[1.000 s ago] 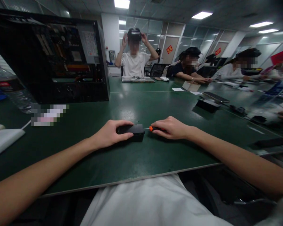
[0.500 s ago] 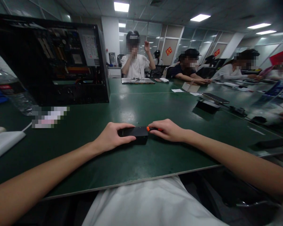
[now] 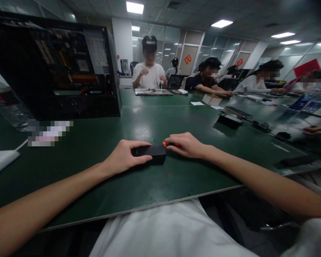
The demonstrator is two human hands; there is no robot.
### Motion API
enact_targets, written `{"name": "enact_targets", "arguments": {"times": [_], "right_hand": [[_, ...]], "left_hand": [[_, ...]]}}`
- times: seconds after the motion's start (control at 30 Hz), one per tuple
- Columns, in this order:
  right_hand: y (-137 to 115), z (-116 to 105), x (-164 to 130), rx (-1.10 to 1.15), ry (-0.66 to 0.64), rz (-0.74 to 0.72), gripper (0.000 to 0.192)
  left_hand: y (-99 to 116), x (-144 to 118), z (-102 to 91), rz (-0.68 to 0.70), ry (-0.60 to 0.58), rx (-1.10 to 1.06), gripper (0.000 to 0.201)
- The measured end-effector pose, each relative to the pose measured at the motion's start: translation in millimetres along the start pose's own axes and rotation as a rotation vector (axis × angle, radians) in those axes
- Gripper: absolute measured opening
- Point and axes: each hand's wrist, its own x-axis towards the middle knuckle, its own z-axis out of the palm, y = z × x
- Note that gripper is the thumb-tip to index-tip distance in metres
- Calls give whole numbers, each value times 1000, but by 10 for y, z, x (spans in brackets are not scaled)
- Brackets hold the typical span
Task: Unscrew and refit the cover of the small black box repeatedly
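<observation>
A long black box [image 3: 157, 151] lies on the green table [image 3: 139, 189] in front of me. My left hand [image 3: 124, 155] grips its left part, thumb along the near side and fingers over the far side. At the box's right end, my right hand [image 3: 187, 144] is closed around a small orange-and-black tool [image 3: 164, 144]. The tool's orange end points left and sits at the box's upper right corner; whether they touch I cannot tell. My fingers hide most of the tool, so its exact kind is unclear.
An opened black computer case [image 3: 112, 96] stands at the back left, beside a plastic bottle [image 3: 13, 110]. A white object [image 3: 1, 160] lies at the left edge. Farther right are a black box-like item [image 3: 228, 121] and a carton [image 3: 211, 99]. Several people sit around the table.
The view has shifted slightly. My right hand and the tool's orange end have moved a little left, over the box's end. The person opposite has lowered their hands.
</observation>
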Motion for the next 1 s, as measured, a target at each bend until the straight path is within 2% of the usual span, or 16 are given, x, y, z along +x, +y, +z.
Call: {"name": "enact_targets", "arguments": {"times": [0.13,0.23,0.43,0.5,0.63,0.8,1.0], "right_hand": [[34,53,33,245,-23,42,34],[43,51,43,292,-23,59,33],[-13,-54,43,-127,19,-40,34],[-34,-75,56,-167,32,-59,33],[-39,-51,97,41,27,-37,34],[-13,67,108,327,-56,64,36],[21,28,42,223,-62,37,35]], "left_hand": [[-8,4,-5,15,-6,1,47],[-17,-1,-4,41,5,7,46],[3,-22,11,41,46,40,48],[4,-25,14,45,49,39,48],[-16,-23,15,57,41,27,48],[-24,-21,21,75,18,13,47],[18,-9,-4,54,50,-14,45]]}}
